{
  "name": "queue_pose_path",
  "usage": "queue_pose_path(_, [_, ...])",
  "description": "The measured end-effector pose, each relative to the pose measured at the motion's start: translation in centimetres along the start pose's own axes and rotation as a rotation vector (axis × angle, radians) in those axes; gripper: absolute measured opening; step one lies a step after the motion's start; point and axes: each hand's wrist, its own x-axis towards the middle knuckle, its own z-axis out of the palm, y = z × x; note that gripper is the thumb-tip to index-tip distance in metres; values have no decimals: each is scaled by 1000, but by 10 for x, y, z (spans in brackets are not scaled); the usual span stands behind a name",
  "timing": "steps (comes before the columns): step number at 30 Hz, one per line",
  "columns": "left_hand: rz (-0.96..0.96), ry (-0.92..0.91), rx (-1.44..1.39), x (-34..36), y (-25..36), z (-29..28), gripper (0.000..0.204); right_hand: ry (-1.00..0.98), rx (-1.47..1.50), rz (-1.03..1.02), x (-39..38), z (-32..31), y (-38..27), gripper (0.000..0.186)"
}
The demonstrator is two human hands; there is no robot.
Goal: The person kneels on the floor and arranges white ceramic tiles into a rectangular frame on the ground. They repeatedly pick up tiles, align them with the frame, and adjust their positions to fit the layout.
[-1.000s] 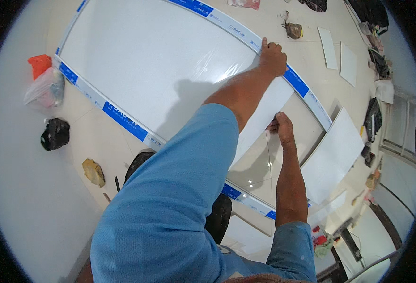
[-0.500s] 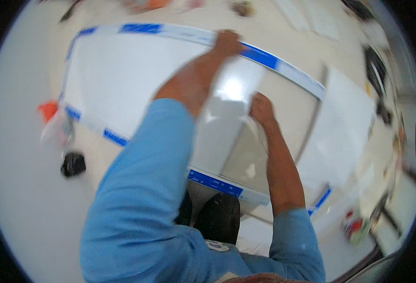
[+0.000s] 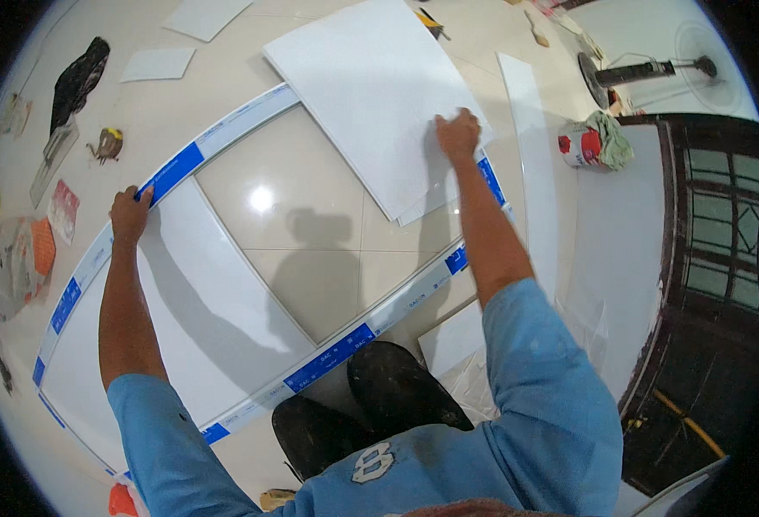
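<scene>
A long white frame [image 3: 240,126] with blue film strips lies on the floor before my knees, its left part filled by a white panel [image 3: 216,276]. My left hand [image 3: 130,214] is closed on the frame's far rail, thumb across a blue strip. A loose white sheet [image 3: 371,86] lies over the frame's right end, with another sheet's edge showing beneath it. My right hand [image 3: 458,135] is over this sheet near its right edge, fingers curled; whether they hold anything is hidden. Between the fitted panel and the loose sheet, floor tiles show through the frame.
A long white strip [image 3: 530,164] lies to the right, near a red-and-white can [image 3: 579,145] with a green cloth. A fan [image 3: 647,72] stands at the far right. On the left are a tape measure [image 3: 107,145], a plastic bag [image 3: 11,263] and a black item [image 3: 78,82].
The view has turned to the right. My right hand has left the inner panel's edge and is over the loose sheet. My left hand remains on the far rail.
</scene>
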Motion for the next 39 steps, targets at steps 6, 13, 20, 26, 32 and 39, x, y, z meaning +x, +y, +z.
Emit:
queue_pose_path(6, [16,7,-22,4,-12,4,64,-245,47,25,70,10,107,114])
queue_pose_path(13, [17,-22,-56,7,-17,6,58,-455,63,-6,102,-13,115,117])
queue_pose_path(20, [9,-117,439,5,6,18,75,-506,326,-19,68,-63,114,101])
queue_pose_path(26, [-266,-498,-1564,-150,274,53,66,-393,278,85,-20,-98,95,98])
queue_pose_path(32, [-255,-414,-1750,-215,387,26,41,-402,209,157,-24,-101,117,85])
queue_pose_path(39, [-14,-291,-1121,-261,266,-42,34,-420,186,98,-2,-104,212,81])
